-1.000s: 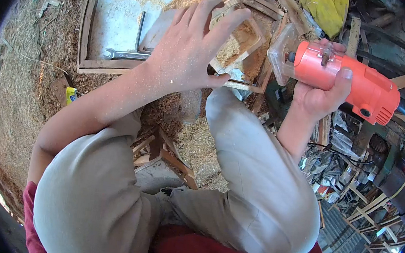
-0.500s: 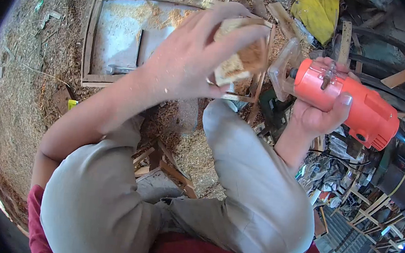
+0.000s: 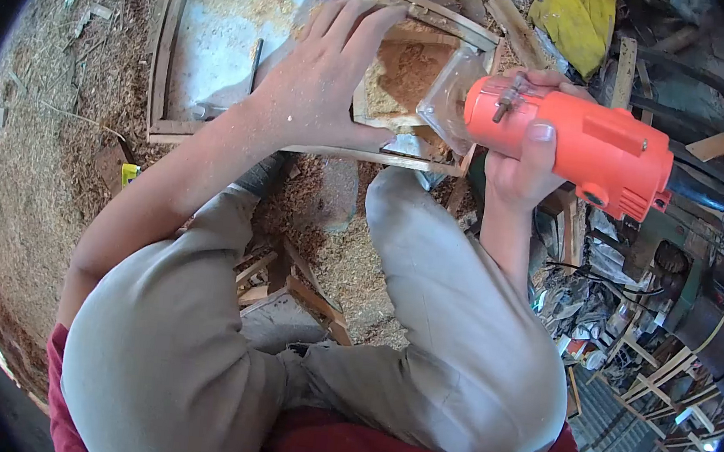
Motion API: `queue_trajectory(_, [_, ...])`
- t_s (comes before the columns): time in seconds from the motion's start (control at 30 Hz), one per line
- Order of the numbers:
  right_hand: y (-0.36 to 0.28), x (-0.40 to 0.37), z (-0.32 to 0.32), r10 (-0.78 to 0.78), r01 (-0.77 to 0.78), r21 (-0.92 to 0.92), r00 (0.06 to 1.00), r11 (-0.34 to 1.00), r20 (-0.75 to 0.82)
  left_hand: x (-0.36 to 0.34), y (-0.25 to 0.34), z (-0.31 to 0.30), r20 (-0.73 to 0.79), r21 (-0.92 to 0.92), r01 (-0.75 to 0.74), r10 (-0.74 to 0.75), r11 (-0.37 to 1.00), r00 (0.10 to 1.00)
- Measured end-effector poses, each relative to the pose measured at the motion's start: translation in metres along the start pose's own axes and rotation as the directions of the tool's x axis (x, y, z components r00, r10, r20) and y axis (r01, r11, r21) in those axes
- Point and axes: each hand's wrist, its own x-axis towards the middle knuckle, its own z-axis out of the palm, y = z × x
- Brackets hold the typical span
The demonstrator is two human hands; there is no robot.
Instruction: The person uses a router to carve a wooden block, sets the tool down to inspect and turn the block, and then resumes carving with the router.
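Note:
My right hand (image 3: 531,146) is wrapped around an orange trim router (image 3: 580,138), which lies on its side with its cord trailing right. The router's clear plastic base (image 3: 451,95) faces left and overlaps the right edge of a wooden block (image 3: 411,78). That pale block has a brown, sawdust-covered hollow. My left hand (image 3: 328,83) holds the block's left side, thumb at the near edge and fingers over the far one. Beneath the block is a wood-framed panel (image 3: 161,76) with a whitish surface. On it lie a wrench (image 3: 207,112) and a thin dark rod (image 3: 256,63).
Sawdust and shavings (image 3: 51,196) cover the ground. A yellow cloth (image 3: 573,24) and loose wood strips (image 3: 517,32) lie at the back right. Machinery (image 3: 710,321) and scrap fill the right side. My bent knees (image 3: 437,259) flank the near side of the panel.
The router has moved left, so its base now meets the block's right edge in view. The block has turned flatter and lower over the panel, with my left hand shifted slightly left.

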Motion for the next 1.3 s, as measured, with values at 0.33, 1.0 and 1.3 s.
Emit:
queue_trajectory(0.33, [0.014,-0.007,0.005,-0.025,0.032,-0.085,0.997,0.996,0.075,0.001,-0.003,-0.007,0.008,0.121,-0.028,0.027,0.992,1.0])
queue_trajectory(1.0, [0.018,-0.014,-0.005,-0.009,0.031,-0.151,0.99,0.988,0.143,-0.003,-0.013,0.002,-0.07,0.176,-0.07,0.083,0.982,0.994])
queue_trajectory(1.3, [0.02,-0.012,-0.006,-0.028,0.05,-0.162,0.99,0.985,0.135,-0.004,-0.011,0.0,-0.062,0.118,-0.052,0.059,0.992,0.996])
